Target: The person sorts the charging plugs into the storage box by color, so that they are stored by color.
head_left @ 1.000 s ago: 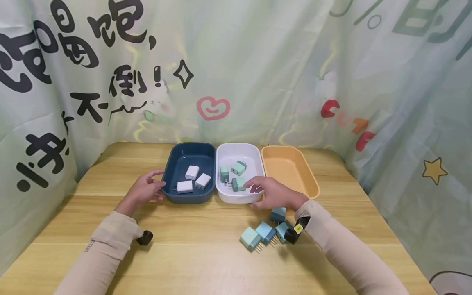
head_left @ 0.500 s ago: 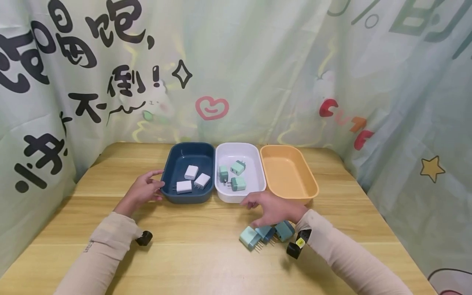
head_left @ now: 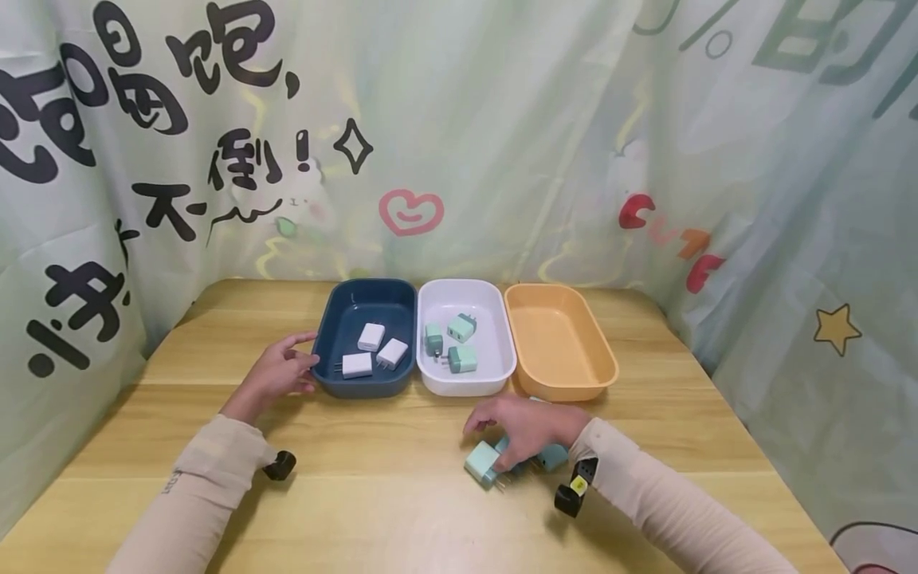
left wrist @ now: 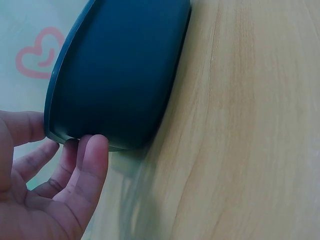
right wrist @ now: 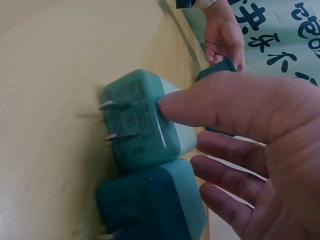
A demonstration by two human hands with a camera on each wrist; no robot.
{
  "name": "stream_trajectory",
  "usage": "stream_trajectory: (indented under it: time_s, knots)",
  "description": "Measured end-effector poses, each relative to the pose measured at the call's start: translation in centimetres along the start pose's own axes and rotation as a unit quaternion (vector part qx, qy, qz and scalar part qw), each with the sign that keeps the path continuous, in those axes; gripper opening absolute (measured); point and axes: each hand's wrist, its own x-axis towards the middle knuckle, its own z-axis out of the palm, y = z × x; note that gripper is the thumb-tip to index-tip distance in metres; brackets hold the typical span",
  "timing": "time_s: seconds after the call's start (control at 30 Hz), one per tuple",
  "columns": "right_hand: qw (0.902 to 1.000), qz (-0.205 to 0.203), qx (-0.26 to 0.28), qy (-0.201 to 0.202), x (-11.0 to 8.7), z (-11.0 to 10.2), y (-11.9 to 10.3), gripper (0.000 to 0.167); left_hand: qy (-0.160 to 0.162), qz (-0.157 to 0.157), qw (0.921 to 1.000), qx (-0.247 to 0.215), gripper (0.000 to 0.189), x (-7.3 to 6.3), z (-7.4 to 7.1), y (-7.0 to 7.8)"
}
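Observation:
In the head view my left hand [head_left: 276, 371] grips the near left corner of the navy tray [head_left: 366, 389]; in the left wrist view its thumb is at the rim and its bent fingertips lie against the outer wall. My right hand [head_left: 527, 426] is low over several two-tone green and blue charger plugs on the table. Up close in the right wrist view, its thumb overlaps the edge of one green charger plug [right wrist: 142, 120], while the other fingers are spread around the far side. A second, darker charger plug [right wrist: 150, 205] lies against it. The hand partly hides the other plugs.
White charger plugs [head_left: 357, 366] lie inside the navy tray. Beside it stands a white tray [head_left: 466, 386] with green charger plugs [head_left: 462, 358], then a yellow tray [head_left: 562, 339] at the right. A printed curtain [head_left: 488, 159] hangs behind the wooden table [head_left: 373, 510].
My right hand has moved from above the white tray back toward me and down to the charger plugs on the table. The left hand has stayed at the navy tray.

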Motion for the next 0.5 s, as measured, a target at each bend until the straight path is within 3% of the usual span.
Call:
stream_trajectory:
  time_s: [0.5]
  knots:
    - [0.9989,-0.002,0.018,-0.043,-0.17,0.70,0.01,0.050,0.000,-0.002,1.0000,0.001,0.056,0.14,-0.03,-0.11]
